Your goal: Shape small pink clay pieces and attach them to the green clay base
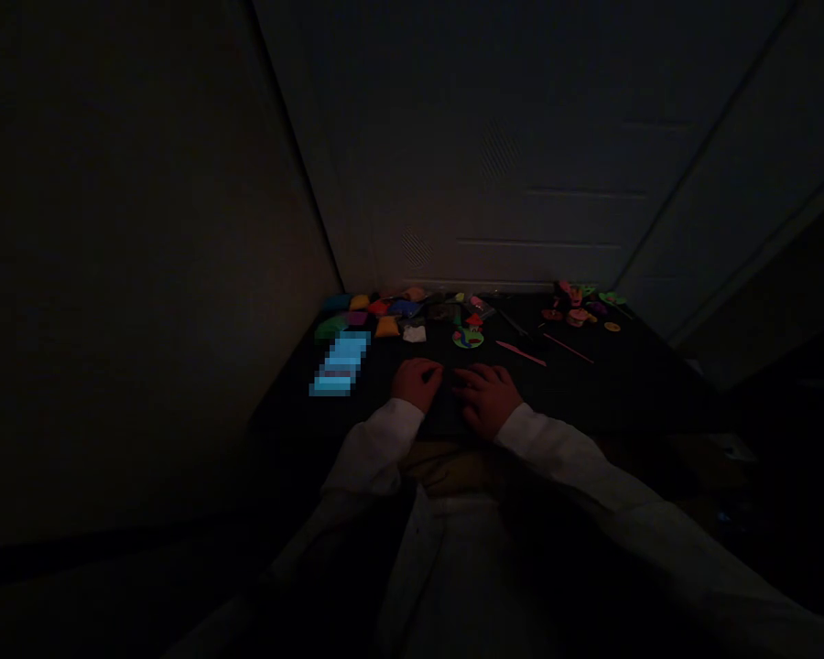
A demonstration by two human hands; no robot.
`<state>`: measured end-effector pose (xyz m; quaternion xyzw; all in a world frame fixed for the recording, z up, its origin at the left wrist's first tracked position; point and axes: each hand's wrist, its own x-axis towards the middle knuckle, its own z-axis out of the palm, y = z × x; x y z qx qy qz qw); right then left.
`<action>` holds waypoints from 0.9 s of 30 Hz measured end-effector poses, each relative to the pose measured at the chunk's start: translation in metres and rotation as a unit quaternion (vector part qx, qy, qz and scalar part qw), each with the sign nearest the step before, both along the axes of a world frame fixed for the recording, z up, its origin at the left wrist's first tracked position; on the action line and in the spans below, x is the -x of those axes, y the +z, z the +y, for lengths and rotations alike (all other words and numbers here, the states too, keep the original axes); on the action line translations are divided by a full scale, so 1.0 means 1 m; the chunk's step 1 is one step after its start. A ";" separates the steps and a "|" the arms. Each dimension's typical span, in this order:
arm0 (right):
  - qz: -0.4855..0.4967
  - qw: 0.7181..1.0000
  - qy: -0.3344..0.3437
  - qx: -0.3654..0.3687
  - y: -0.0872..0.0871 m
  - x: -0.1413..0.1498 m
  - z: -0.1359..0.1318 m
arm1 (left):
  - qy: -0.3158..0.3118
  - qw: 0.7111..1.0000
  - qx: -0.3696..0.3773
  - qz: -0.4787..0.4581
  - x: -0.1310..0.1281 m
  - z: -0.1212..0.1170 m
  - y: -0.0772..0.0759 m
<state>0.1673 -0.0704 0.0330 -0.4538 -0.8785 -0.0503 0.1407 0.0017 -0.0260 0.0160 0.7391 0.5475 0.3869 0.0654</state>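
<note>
The scene is very dark. My left hand (417, 381) and my right hand (486, 394) rest side by side on a black table (611, 384), near its front edge, with white sleeves behind them. Both hands have curled fingers pressed down on the tabletop; whatever lies under them is too dark to make out. Just beyond the hands sits a small green and red clay figure (468, 334).
Several coloured clay packets (377, 313) lie at the table's back left, with a glowing blue rectangle (341, 363) in front of them. Pink modelling sticks (522, 353) and small clay pieces (580, 311) lie at the right. Walls close in on all sides.
</note>
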 end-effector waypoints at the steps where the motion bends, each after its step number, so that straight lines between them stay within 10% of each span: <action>1: 0.003 1.000 0.000 -0.001 -0.001 0.000 0.000 | 0.000 1.000 0.000 0.000 0.000 0.000 0.000; 27: 0.406 0.905 -0.095 0.088 -0.018 -0.049 0.042 | -0.088 0.986 0.124 0.073 0.001 0.006 0.006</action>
